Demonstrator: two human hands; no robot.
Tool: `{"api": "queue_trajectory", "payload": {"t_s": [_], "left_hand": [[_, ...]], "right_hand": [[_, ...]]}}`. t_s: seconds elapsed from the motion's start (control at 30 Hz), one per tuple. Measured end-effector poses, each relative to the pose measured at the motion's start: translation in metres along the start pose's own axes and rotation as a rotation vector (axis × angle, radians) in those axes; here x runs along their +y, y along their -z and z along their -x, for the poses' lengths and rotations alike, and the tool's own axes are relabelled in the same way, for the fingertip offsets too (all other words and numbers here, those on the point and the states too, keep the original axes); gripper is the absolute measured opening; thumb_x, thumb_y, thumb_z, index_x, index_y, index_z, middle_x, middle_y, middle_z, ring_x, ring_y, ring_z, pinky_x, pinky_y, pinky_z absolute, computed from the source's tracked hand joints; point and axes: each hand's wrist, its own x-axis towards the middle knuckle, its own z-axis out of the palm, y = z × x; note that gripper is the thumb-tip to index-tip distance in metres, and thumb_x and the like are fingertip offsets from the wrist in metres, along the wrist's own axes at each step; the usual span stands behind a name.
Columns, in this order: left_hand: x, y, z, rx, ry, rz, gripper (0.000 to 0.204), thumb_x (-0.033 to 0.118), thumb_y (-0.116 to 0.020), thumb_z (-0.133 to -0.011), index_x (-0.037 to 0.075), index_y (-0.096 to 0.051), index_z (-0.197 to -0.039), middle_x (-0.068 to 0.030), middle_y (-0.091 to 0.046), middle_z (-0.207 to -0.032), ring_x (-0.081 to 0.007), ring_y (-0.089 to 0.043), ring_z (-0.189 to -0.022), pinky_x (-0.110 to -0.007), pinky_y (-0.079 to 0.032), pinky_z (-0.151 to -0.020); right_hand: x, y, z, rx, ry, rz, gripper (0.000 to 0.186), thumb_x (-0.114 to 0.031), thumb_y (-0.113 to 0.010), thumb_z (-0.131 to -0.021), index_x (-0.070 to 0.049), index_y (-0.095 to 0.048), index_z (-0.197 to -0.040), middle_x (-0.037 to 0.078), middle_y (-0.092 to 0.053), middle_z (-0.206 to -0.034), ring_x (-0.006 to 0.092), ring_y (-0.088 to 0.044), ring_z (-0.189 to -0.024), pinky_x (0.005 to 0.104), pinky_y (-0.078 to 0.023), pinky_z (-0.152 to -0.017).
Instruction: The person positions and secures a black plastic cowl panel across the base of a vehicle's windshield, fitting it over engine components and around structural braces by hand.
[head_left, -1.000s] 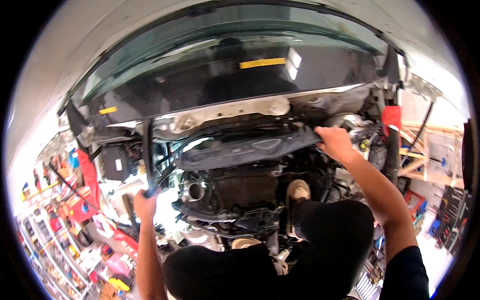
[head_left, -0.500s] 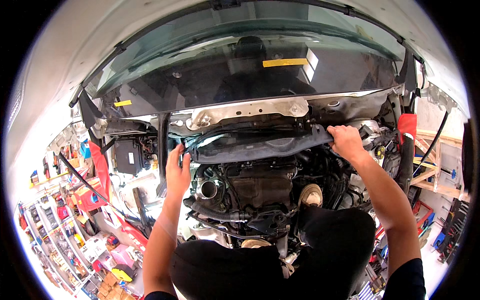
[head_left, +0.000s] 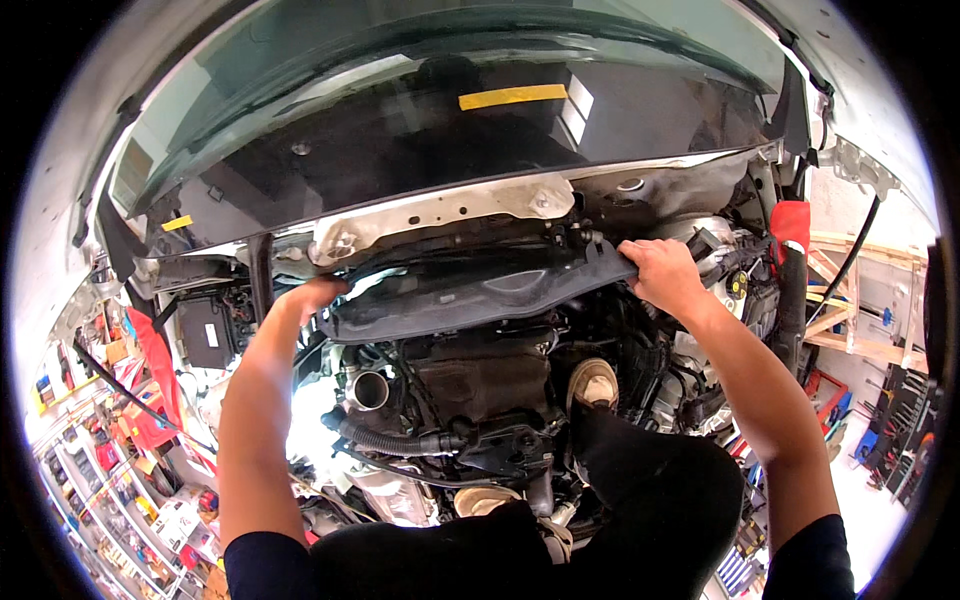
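A long black plastic panel [head_left: 450, 310] spans the back of the engine bay, below the windshield, its left end lower than its right. My right hand [head_left: 662, 272] is closed around the panel's right end. At its left end my left hand [head_left: 316, 297] is closed on the upper corner; part of the fingers is hidden there. Just behind the panel runs a pale metal bracket [head_left: 445, 215]. Below it lies the dark engine [head_left: 475, 380], with a ribbed hose [head_left: 400, 438] and an open round metal pipe mouth [head_left: 369, 390].
My legs [head_left: 650, 480] are over the engine, one shoe [head_left: 593, 382] beside it. The windshield [head_left: 420, 150] bears yellow tape. A black box [head_left: 205, 332] sits at left, red cloth [head_left: 790, 225] hangs at right. Stocked shelves [head_left: 90, 480] stand beyond the car.
My left hand has gone from open beside the panel to closed on its left end. The right hand keeps its grip. The whole view has shifted and tilted slightly.
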Motion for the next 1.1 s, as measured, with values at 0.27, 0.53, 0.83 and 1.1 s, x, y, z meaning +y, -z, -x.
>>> {"api": "queue_trajectory", "payload": {"t_s": [0.27, 0.53, 0.83, 1.1], "left_hand": [[-0.024, 0.003, -0.021, 0.005, -0.128, -0.196, 0.067, 0.035, -0.066, -0.088, 0.009, -0.042, -0.144, -0.017, -0.041, -0.148, -0.0287, -0.041, -0.134, -0.035, -0.035, -0.107], [-0.025, -0.005, -0.022, 0.077, -0.251, -0.035, 0.072, 0.021, -0.068, -0.086, 0.006, -0.033, -0.148, -0.0138, -0.04, -0.149, -0.0259, -0.04, -0.134, -0.032, -0.032, -0.108], [-0.025, -0.006, 0.049, 0.101, -0.24, 0.553, 0.041, 0.009, -0.053, -0.093, 0.002, -0.053, -0.133, -0.0074, -0.06, -0.129, -0.0178, -0.056, -0.114, -0.028, -0.041, -0.098], [-0.027, -0.069, 0.132, 0.425, -0.227, 0.343, 0.072, 0.053, -0.044, -0.098, -0.005, -0.039, -0.14, -0.0224, -0.05, -0.137, -0.0302, -0.048, -0.127, -0.036, -0.033, -0.108]], "right_hand": [[-0.004, 0.003, -0.005, 0.022, 0.029, -0.06, 0.035, -0.019, -0.07, -0.067, -0.01, -0.066, -0.1, 0.007, -0.069, -0.093, 0.0291, -0.064, -0.089, 0.0419, -0.049, -0.079], [0.002, 0.011, -0.003, -0.119, -0.06, -0.125, 0.04, -0.03, -0.071, -0.065, -0.01, -0.069, -0.1, 0.009, -0.069, -0.096, 0.0316, -0.06, -0.099, 0.0424, -0.045, -0.09], [0.006, 0.012, -0.011, -0.221, -0.063, -0.156, 0.041, -0.027, -0.071, -0.063, -0.008, -0.066, -0.1, 0.014, -0.066, -0.097, 0.0357, -0.059, -0.097, 0.043, -0.044, -0.088], [-0.003, 0.009, -0.01, -0.075, 0.069, -0.208, 0.03, -0.022, -0.07, -0.061, -0.004, -0.065, -0.084, 0.015, -0.065, -0.082, 0.038, -0.061, -0.08, 0.0425, -0.048, -0.072]]}}
